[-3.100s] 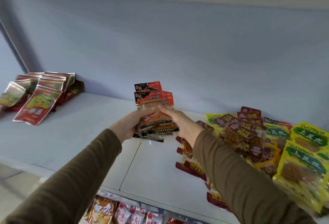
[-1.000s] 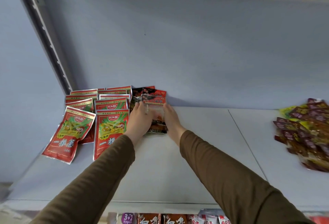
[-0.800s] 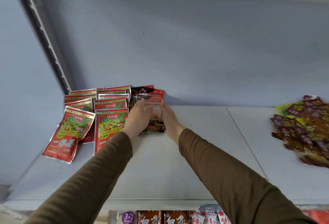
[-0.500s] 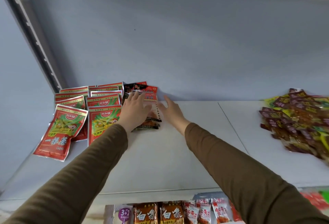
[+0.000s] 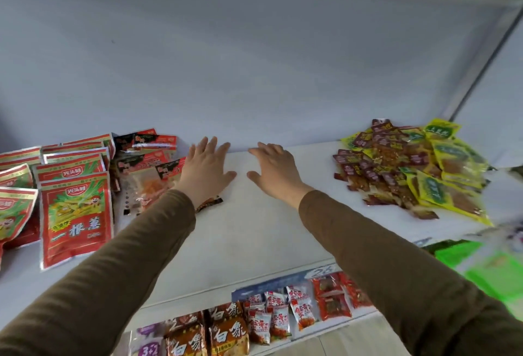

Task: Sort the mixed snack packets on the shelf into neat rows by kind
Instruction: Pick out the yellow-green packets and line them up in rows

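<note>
Both hands empty and spread over the middle of the shelf; snack packets lie in groups to either side.

The left hand (image 5: pixel 208 170) and right hand (image 5: pixel 273 170) are held palm down with fingers straight and apart, holding nothing, above the bare white shelf (image 5: pixel 249 242). Just left of the left hand lies the stack of clear red-and-black packets (image 5: pixel 147 163), partly hidden by the wrist. Further left of that stack, red packets with green print (image 5: pixel 75 214) lie in overlapping rows. Well to the right of the right hand sits a mixed heap of maroon packets (image 5: pixel 376 163) and yellow-green packets (image 5: pixel 450 180). Whether the hands touch the shelf cannot be told.
</note>
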Available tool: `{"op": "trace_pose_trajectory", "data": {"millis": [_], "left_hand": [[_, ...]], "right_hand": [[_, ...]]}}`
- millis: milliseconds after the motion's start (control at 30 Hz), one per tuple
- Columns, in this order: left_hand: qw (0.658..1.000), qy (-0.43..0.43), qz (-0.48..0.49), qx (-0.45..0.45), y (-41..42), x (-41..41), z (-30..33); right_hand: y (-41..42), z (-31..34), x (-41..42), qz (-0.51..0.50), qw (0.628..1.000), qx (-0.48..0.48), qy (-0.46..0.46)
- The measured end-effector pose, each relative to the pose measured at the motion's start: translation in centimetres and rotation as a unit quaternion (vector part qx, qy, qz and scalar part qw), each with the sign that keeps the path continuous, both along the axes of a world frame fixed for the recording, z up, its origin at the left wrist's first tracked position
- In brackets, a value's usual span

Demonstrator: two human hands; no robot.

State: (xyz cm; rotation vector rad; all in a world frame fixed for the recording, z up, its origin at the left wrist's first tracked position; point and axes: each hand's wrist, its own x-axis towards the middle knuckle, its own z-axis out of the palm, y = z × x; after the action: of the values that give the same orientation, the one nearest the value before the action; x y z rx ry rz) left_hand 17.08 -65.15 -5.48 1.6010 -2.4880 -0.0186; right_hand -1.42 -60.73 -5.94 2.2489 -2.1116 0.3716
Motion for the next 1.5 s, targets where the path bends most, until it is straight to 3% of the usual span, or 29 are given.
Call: {"op": "trace_pose_trajectory", "data": {"millis": [433, 1000, 1300, 1500], "left_hand": [[0.999, -0.003, -0.037, -0.007, 5.4, -21.7, -1.1], [0.991, 0.031, -0.133, -0.002, 8.1, -40.4, -0.8], [0.991, 0.067, -0.109, 0.023, 9.0, -53.3, -1.0], [0.988, 0.125, -0.054, 0.075, 9.9, -61.5, -2.1]], "right_hand": [[7.6, 0.1, -21.5, -0.038, 0.999, 0.003, 0.014], [11.2, -0.4, -38.3, -0.109, 0.994, -0.002, 0.010], [11.0, -1.4, -51.9, -0.095, 0.994, -0.043, -0.019], [10.6, -2.5, -60.7, -0.125, 0.991, -0.008, -0.053]]}}
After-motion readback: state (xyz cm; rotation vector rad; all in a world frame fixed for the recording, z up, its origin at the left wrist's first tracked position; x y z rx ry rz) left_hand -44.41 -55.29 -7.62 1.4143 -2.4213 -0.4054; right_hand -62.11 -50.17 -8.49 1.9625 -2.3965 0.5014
